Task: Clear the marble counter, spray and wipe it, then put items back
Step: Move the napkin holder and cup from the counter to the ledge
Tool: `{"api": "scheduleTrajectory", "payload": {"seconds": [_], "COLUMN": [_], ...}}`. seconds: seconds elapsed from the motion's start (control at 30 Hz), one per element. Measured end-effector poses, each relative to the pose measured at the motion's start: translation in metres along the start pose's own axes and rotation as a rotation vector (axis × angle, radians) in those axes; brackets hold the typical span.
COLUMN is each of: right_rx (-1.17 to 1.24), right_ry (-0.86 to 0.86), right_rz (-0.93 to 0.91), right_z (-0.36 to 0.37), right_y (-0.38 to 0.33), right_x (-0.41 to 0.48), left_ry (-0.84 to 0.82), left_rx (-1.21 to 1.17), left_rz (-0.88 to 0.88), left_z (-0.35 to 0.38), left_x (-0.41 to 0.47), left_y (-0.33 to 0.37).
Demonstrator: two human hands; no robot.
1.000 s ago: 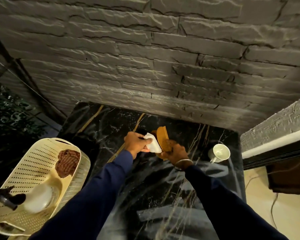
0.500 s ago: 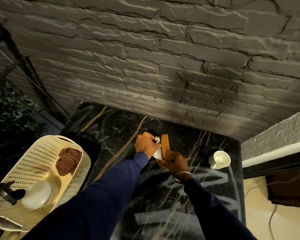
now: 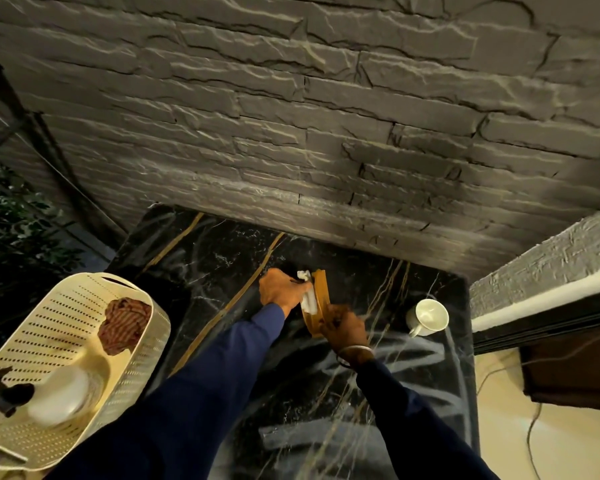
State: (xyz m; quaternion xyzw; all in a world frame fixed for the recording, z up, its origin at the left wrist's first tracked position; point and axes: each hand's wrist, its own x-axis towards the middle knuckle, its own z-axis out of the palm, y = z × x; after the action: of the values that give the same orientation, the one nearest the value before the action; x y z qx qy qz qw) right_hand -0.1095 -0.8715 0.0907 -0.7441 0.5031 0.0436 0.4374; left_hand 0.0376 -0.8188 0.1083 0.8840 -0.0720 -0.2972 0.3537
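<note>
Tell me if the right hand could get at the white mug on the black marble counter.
Probably yes, once freed: the right hand is shut on the orange plate, but bare counter separates it from the white mug.

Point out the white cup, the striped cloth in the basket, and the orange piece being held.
white cup [image 3: 429, 316]: head view, on its pale inside.
striped cloth [image 3: 125, 323]: head view, on the middle of the bundle.
orange piece [image 3: 321, 295]: head view, on its upright edge between the hands.
</note>
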Motion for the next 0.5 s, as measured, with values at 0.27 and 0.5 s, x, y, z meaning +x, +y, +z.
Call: {"api": "scheduleTrajectory", "payload": {"seconds": [0.27,0.5], "right_rx": [-0.002,0.006], "right_ry": [0.007,-0.011], "right_rz": [0.001,-0.027], "right_z": [-0.001,-0.004], "right_y": [-0.001,0.003], "right_x": [-0.001,-0.001], "left_ry": [-0.002,0.054], "left_rx": [0.146,0.107], "left_rz": [0.092,0.060], "left_z": [-0.001,-0.007], "left_x": [-0.022,-0.028], "left_y": [0.004,0.006]}}
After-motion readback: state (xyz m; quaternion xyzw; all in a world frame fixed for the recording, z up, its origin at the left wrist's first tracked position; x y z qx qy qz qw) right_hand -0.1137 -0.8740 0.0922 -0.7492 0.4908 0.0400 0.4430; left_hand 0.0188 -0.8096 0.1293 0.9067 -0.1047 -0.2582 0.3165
